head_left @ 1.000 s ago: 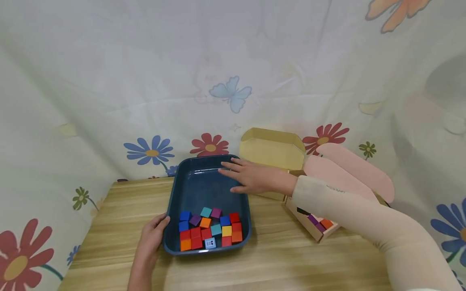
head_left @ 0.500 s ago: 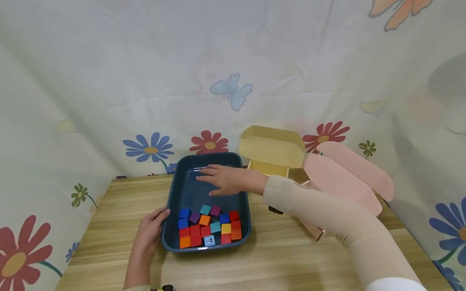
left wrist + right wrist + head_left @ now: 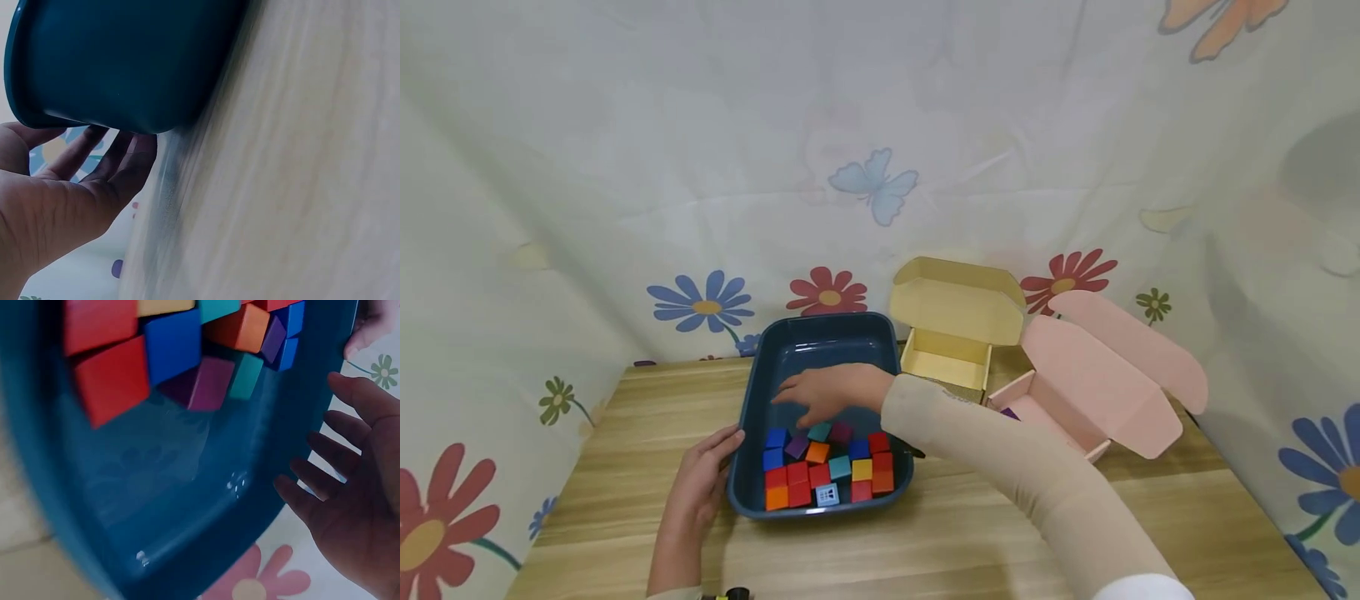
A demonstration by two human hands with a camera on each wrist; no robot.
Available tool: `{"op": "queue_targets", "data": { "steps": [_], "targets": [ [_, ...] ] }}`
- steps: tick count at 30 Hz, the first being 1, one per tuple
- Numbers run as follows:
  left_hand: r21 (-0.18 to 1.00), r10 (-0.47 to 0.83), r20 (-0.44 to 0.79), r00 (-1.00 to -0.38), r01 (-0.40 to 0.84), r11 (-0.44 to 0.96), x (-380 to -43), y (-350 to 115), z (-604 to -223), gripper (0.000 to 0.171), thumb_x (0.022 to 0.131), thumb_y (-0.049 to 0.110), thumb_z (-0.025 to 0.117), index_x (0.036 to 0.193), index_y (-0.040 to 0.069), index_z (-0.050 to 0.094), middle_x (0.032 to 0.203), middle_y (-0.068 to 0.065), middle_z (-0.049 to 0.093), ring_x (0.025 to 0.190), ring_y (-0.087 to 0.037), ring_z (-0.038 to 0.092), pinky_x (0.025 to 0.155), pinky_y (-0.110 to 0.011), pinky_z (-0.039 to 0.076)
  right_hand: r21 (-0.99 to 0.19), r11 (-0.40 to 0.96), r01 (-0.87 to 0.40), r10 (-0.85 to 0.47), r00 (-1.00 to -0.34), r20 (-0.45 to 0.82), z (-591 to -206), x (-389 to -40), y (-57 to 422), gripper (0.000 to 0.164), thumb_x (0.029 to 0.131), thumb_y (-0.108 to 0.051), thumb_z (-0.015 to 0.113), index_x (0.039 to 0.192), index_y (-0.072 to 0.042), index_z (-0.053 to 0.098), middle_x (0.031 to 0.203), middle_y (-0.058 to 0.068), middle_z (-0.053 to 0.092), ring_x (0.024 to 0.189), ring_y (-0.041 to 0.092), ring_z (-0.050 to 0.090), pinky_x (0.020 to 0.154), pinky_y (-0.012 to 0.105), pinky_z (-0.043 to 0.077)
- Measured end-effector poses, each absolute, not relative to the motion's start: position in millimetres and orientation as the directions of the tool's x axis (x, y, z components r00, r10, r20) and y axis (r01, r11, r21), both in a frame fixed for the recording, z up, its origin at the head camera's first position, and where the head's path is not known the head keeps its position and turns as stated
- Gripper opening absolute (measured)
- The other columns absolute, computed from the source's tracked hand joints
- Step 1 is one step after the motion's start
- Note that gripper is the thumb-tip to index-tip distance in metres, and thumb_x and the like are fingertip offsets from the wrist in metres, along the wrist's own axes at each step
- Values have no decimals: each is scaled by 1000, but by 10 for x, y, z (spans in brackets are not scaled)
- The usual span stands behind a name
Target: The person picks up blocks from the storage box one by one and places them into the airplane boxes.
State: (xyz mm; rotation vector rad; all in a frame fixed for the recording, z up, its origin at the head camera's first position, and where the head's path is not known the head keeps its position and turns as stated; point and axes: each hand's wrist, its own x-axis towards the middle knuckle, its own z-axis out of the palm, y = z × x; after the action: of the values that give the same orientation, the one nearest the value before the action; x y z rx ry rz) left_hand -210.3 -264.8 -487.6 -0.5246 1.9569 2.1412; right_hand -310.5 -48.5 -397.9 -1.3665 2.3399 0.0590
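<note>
A dark blue tray lies on the table with several coloured cubes gathered in its near half. One pale blue cube has a printed face. My left hand rests against the tray's left side; in the left wrist view its fingertips touch the outer wall below the rim. My right hand reaches across from the right and hovers over the tray's middle, just beyond the cubes. In the right wrist view its fingers are spread and hold nothing.
Right of the tray stands an open yellow box with its lid up. Beside it is an open pink box, partly behind the right sleeve, with a purple cube showing. Floral cloth hangs behind the wooden table.
My right hand has moved left and nearer across the tray, from its right rim to just beyond the cubes. The yellow box's interior has come into view. My left hand stays at the tray's side.
</note>
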Motion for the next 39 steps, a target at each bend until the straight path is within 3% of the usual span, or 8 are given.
{"op": "queue_targets", "data": {
  "steps": [7, 13, 18, 26, 29, 35, 39],
  "targets": [
    [913, -99, -401, -911, -389, -120, -2096, -2663, -4871, 61, 92, 32, 63, 141, 3, 41, 135, -10, 47, 107, -11, 56, 88, -23, 50, -216, 549, -807, -791, -419, -445, -4141, -3158, -833, 59, 92, -46, 57, 145, -30, 38, 147, -10, 37, 133, 8, 33, 111, 29, 30],
    [914, -90, -400, -912, -390, -115, -2087, -2665, -4874, 61, 92, 33, 62, 141, 3, 42, 132, -6, 51, 105, -8, 57, 89, -23, 50, -265, 596, -758, -751, -409, -518, -4391, -3216, -1135, 57, 88, -43, 64, 139, -26, 47, 137, -9, 49, 114, 5, 48, 106, 26, 36],
    [919, -95, -387, -917, -375, -120, -2077, -2638, -4873, 60, 92, 32, 62, 141, 3, 42, 128, -3, 54, 104, -6, 58, 88, -24, 50, -277, 636, -720, -719, -423, -552, -4347, -3093, -1139, 50, 87, -40, 66, 133, -25, 53, 129, -11, 55, 104, 6, 51, 102, 24, 39],
    [918, -101, -394, -914, -385, -92, -2079, -2637, -4872, 61, 92, 35, 61, 141, 5, 42, 138, -10, 46, 106, -6, 57, 89, -24, 50, -318, 584, -747, -772, -390, -502, -4350, -3039, -1068, 33, 89, -33, 66, 121, -27, 62, 119, -12, 58, 98, 6, 51, 92, 20, 43],
    [922, -103, -383, -918, -375, -94, -2076, -2638, -4877, 60, 93, 34, 61, 141, 3, 42, 133, -8, 51, 107, -9, 57, 88, -26, 50, -319, 567, -759, -786, -384, -484, -4364, -3046, -1066, 30, 87, -32, 68, 117, -26, 65, 112, -12, 61, 94, 6, 53, 86, 18, 45],
    [927, -111, -372, -921, -363, -97, -2070, -2635, -4892, 58, 92, 32, 62, 139, 2, 44, 120, -1, 58, 103, -8, 59, 86, -27, 52, -306, 560, -770, -802, -410, -435, -4347, -3050, -1054, 25, 83, -31, 73, 108, -26, 69, 103, -13, 63, 88, 6, 55, 80, 17, 46],
    [929, -115, -366, -923, -356, -102, -2073, -2632, -4896, 59, 92, 32, 62, 139, 1, 44, 121, -2, 57, 100, -7, 59, 86, -27, 52, -292, 577, -763, -799, -453, -396, -4304, -3047, -1030, 20, 82, -29, 74, 102, -28, 70, 96, -13, 63, 83, 6, 56, 76, 17, 48]
  ]
}}
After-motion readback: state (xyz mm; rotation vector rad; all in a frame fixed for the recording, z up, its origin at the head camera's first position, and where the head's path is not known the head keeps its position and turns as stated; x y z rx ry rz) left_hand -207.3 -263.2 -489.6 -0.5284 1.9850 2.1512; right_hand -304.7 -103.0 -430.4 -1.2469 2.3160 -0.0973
